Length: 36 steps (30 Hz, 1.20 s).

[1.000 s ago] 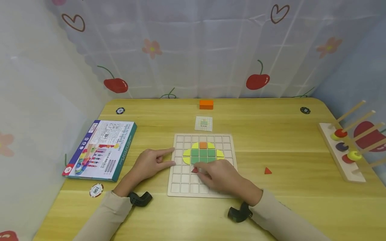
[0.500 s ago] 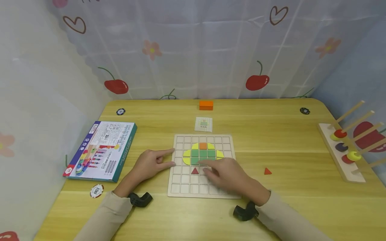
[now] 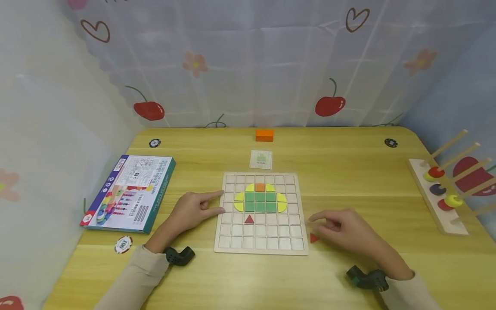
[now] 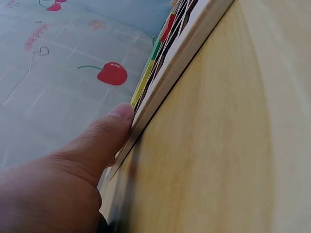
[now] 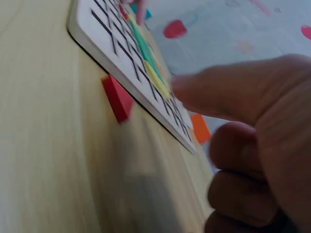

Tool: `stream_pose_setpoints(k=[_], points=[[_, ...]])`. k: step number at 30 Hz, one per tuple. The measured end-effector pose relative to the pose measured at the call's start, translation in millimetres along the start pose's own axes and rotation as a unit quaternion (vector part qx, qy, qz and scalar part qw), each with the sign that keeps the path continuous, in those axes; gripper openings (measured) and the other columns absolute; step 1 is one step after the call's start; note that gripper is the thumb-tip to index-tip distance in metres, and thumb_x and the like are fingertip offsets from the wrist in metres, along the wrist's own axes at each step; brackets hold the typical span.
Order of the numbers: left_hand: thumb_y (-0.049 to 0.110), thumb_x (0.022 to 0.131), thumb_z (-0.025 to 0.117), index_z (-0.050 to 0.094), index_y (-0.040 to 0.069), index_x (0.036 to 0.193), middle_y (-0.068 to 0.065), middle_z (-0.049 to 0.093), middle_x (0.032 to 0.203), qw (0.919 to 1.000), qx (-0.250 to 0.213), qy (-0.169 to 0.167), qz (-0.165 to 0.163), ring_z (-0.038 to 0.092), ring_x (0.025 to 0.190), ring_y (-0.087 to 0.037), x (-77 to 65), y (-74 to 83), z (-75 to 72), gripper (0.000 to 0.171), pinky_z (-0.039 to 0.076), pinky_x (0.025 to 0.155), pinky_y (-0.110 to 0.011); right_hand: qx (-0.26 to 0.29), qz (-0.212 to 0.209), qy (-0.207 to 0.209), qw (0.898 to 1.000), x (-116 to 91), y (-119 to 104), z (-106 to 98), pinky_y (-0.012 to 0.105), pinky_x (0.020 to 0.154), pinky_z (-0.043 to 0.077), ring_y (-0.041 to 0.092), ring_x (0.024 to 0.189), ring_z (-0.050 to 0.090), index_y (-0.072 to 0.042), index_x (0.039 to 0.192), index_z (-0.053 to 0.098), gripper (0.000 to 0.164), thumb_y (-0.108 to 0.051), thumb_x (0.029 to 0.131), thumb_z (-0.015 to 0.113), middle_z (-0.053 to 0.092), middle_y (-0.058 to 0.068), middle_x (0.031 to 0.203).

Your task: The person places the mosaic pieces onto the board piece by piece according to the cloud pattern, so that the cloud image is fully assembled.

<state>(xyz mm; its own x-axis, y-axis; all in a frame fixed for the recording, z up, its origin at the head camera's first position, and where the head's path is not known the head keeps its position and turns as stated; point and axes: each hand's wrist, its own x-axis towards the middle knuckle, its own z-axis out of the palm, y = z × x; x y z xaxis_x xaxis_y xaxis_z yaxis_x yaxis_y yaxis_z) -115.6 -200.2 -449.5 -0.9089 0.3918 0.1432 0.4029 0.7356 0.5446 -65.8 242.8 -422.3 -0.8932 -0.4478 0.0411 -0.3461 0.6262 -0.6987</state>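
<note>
The thumb and index finger of my left hand (image 3: pixel 194 211) touch the left edge of a wooden grid board (image 3: pixel 284 244); the left wrist view has the thumb right at that edge. Green squares (image 3: pixel 260 202), yellow curved pieces (image 3: pixel 239 206) and an orange square (image 3: pixel 260 187) lie in the grid. Below the green rows sits a red triangle (image 3: pixel 249 219). My right hand (image 3: pixel 346 228) hovers over the table right of the board, holding nothing. Beneath its fingers another red triangle (image 5: pixel 118 99) lies on the table against the board's right edge.
A small pattern card (image 3: pixel 261 159) and an orange block (image 3: pixel 264 136) are behind the board. At left lie a flat box (image 3: pixel 129 193) and a poker chip (image 3: pixel 123 244). A bead rack (image 3: pixel 438 198) with upright pegs stands at right.
My right hand has let go of the red triangle in the grid and moved right, off the board. It now covers the spot where a loose triangle lay. My left hand stays put.
</note>
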Motion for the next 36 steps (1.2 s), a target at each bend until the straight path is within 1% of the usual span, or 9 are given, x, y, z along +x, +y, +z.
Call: stream_pose_setpoints(k=[4,7,11,15,18,22,27,34,36], points=[[0.055,0.089,0.074,0.070,0.026,0.134,0.014,0.035,0.054,1.0000,0.000,-0.006,-0.003,0.028,0.050,-0.001,1.0,0.2,-1.4,0.053,0.027,0.049,-0.024,-0.004,0.013,-0.040,0.999,-10.6,4.6,-3.2,0.023,0.053,0.039,0.000,0.052,0.038,-0.031,0.108,0.077,0.018,-0.038,0.092,0.079,0.043,-0.017,0.060],[0.056,0.089,0.074,0.070,0.027,0.134,0.014,0.034,0.054,0.9999,0.002,-0.009,-0.007,0.027,0.050,-0.001,0.6,0.4,-2.0,0.054,0.026,0.049,-0.024,-0.025,0.000,-0.055,0.998,-12.4,5.0,0.9,0.026,0.066,0.039,-0.002,0.052,0.033,-0.036,0.109,0.076,0.019,-0.044,0.091,0.077,0.039,-0.020,0.058],[0.055,0.089,0.074,0.070,0.027,0.134,0.014,0.033,0.054,0.9999,0.001,-0.008,-0.011,0.026,0.050,-0.002,-0.4,0.4,-1.5,0.053,0.026,0.050,-0.024,-0.051,-0.023,-0.044,0.997,-11.4,4.8,7.3,0.031,0.079,0.036,-0.005,0.050,0.027,-0.040,0.106,0.076,0.014,-0.045,0.093,0.075,0.034,-0.024,0.055],[0.056,0.090,0.073,0.070,0.027,0.134,0.014,0.033,0.054,0.9999,0.001,-0.007,-0.011,0.026,0.050,-0.002,-0.6,0.4,-1.2,0.053,0.026,0.050,-0.024,-0.056,-0.034,-0.033,0.997,-11.1,4.8,11.2,0.034,0.079,0.042,-0.006,0.049,0.027,-0.039,0.105,0.076,0.012,-0.042,0.093,0.076,0.033,-0.025,0.055],[0.057,0.090,0.073,0.070,0.027,0.134,0.014,0.033,0.055,0.9999,0.001,-0.007,-0.010,0.026,0.050,-0.002,-0.7,0.5,-1.1,0.054,0.026,0.050,-0.024,-0.057,-0.037,-0.029,0.997,-10.9,4.3,12.4,0.048,0.090,0.047,-0.006,0.050,0.026,-0.039,0.107,0.076,0.015,-0.041,0.092,0.077,0.032,-0.026,0.055],[0.056,0.090,0.073,0.070,0.027,0.134,0.014,0.033,0.055,1.0000,-0.003,-0.003,-0.006,0.026,0.050,-0.002,-0.4,0.9,-1.3,0.053,0.026,0.050,-0.024,-0.052,-0.036,-0.018,0.998,-10.5,2.7,14.4,0.071,0.099,0.038,-0.006,0.049,0.027,-0.039,0.106,0.076,0.015,-0.038,0.091,0.079,0.032,-0.026,0.055],[0.053,0.091,0.074,0.070,0.026,0.135,0.014,0.034,0.055,1.0000,-0.004,-0.002,-0.005,0.026,0.050,-0.002,-0.5,2.0,-2.1,0.052,0.026,0.050,-0.024,-0.072,-0.053,0.005,0.996,-10.3,-1.0,20.9,0.065,0.093,0.044,-0.007,0.049,0.028,-0.037,0.101,0.074,0.015,-0.033,0.089,0.082,0.033,-0.027,0.057],[0.049,0.091,0.076,0.070,0.025,0.134,0.014,0.034,0.054,1.0000,-0.003,0.000,-0.003,0.027,0.050,-0.002,0.4,3.0,-3.1,0.050,0.026,0.050,-0.024,-0.102,-0.084,0.027,0.991,-9.9,-2.7,24.8,0.035,0.073,0.044,-0.009,0.050,0.025,-0.033,0.100,0.073,0.019,-0.024,0.087,0.084,0.030,-0.028,0.058],[0.049,0.091,0.076,0.070,0.025,0.134,0.015,0.033,0.054,1.0000,-0.003,-0.002,-0.003,0.026,0.050,-0.002,0.5,3.0,-2.7,0.050,0.026,0.050,-0.024,-0.108,-0.087,0.031,0.990,-10.1,-1.4,24.4,0.036,0.072,0.046,-0.009,0.050,0.026,-0.031,0.101,0.074,0.019,-0.021,0.087,0.083,0.031,-0.028,0.058]])
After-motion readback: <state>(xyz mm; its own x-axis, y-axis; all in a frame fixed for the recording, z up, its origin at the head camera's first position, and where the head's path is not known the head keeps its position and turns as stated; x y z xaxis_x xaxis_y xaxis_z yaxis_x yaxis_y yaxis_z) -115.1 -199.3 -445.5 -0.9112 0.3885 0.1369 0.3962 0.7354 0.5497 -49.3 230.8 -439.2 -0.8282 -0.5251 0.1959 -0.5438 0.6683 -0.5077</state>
